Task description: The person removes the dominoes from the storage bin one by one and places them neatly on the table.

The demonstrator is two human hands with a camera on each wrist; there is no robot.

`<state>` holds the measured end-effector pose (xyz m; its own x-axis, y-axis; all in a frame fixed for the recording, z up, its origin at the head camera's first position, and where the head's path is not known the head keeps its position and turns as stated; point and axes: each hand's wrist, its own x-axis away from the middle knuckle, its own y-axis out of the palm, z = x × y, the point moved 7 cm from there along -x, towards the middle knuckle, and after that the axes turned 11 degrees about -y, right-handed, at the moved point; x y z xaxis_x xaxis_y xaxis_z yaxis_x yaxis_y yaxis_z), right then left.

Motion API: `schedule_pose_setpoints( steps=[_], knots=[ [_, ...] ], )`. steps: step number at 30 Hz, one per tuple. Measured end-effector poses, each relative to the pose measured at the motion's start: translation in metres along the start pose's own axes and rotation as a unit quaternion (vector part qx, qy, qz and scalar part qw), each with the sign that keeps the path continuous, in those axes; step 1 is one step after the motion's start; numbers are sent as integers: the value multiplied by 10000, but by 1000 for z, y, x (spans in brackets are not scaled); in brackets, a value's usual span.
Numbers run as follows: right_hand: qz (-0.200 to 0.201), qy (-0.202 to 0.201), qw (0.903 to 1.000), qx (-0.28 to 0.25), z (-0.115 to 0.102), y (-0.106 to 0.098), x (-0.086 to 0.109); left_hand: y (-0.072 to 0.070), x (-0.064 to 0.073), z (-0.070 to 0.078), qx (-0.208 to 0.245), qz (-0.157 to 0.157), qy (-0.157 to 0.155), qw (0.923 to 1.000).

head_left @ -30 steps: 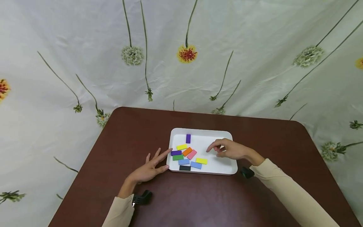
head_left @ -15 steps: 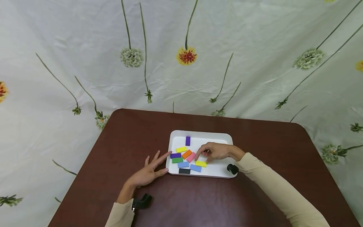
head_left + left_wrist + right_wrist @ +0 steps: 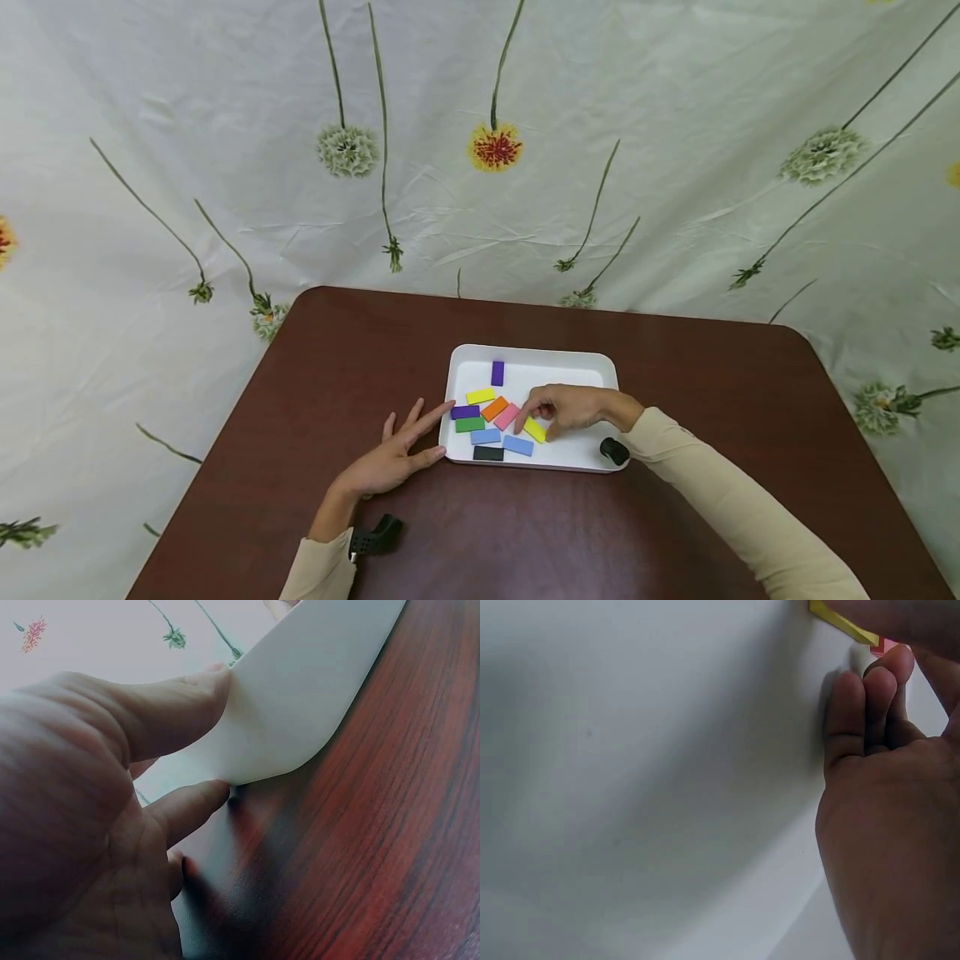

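A white tray [image 3: 577,460] on the table holds several flat, coloured rectangular blocks. My right hand [image 3: 573,406] is over it, thumb and forefinger at either end of a slanted yellow block [image 3: 535,430], seemingly pinching it. In the right wrist view the thumb covers part of that yellow block [image 3: 844,622]; the other fingers are curled in. Just left of the forefinger lies a pink block [image 3: 507,416], beside an orange block [image 3: 495,407]. My left hand [image 3: 386,461] spreads its straight fingers against the tray's left side; in the left wrist view the thumb and a fingertip touch its wall [image 3: 292,697].
Left in the tray lie another yellow block [image 3: 481,396], a purple block [image 3: 465,412], a green block [image 3: 470,424], two light blue blocks [image 3: 518,445] and a black block [image 3: 488,453]. A second purple block [image 3: 497,372] stands apart near the back. Behind the brown table [image 3: 375,333] hangs a flowered cloth [image 3: 420,192].
My right hand has moved left and down to the right-hand yellow block, which has since turned from nearly level to slanted. The left hand stays at the tray's side.
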<state>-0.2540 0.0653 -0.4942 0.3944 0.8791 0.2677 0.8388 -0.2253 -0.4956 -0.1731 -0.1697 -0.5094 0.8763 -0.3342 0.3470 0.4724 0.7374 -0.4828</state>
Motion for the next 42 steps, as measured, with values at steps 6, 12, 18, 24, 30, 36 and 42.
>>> schedule_pose_setpoints(
  steps=[6, 12, 18, 24, 30, 36, 42],
  knots=[
    [146, -49, 9999, 25, 0, 0, 2, 0, -1, -1, 32, 7, -21, 10000],
    [277, -35, 9995, 117, 1, 0, 3, 0, 0, -2, 33, 14, -48, 10000],
    [284, 50, 9992, 276, 2, 3, 3, 1, 0, -2, 40, 25, -22, 10000],
    [381, -18, 9979, 517, 0, 3, 4, 1, 1, -3, 130, 26, -35, 9999],
    [618, -268, 9931, 956, -5, -3, 7, -1, -1, -2, 71, 101, -23, 9999],
    [931, -100, 9898, 1077, -7, -16, 19, 0, -2, -3, 44, 82, -37, 10000],
    [1360, -325, 9863, 875, -6, -37, 41, 0, -1, -4, 47, 80, -24, 10000]
  ],
)
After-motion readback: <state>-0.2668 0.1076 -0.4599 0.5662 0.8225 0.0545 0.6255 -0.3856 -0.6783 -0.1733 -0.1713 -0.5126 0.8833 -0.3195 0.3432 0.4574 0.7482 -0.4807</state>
